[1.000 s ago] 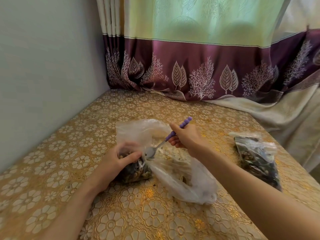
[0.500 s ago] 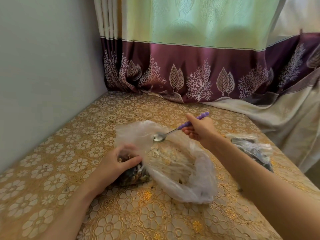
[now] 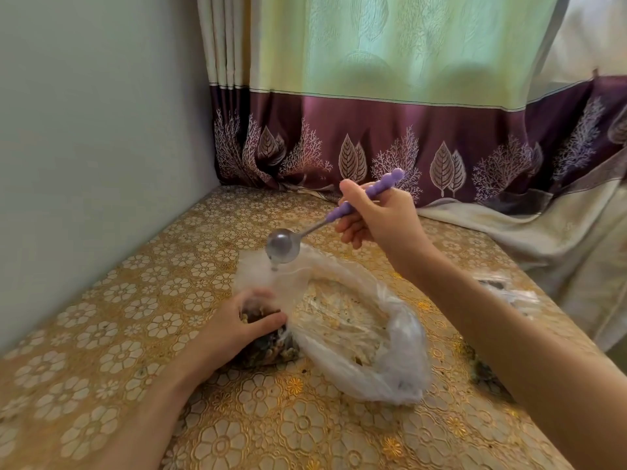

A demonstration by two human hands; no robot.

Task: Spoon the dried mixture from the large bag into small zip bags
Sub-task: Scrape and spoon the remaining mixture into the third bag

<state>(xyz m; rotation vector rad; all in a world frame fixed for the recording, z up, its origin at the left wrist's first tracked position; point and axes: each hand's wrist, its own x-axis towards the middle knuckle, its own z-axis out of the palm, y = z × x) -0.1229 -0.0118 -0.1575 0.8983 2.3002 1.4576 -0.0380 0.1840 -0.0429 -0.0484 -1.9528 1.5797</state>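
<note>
Holding spoon (image 3: 283, 246) raised in right hand (image 3: 380, 218) grip, left hand (image 3: 234, 329) gripping small zip bag (image 3: 268, 344)

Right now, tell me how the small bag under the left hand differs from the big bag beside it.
The small bag looks packed with dark mixture; the big bag is mostly slack, with only pale scraps inside. The left hand holds the small bag at its mouth; no hand holds the big bag, which lies open on the table. Both are clear plastic.
</note>
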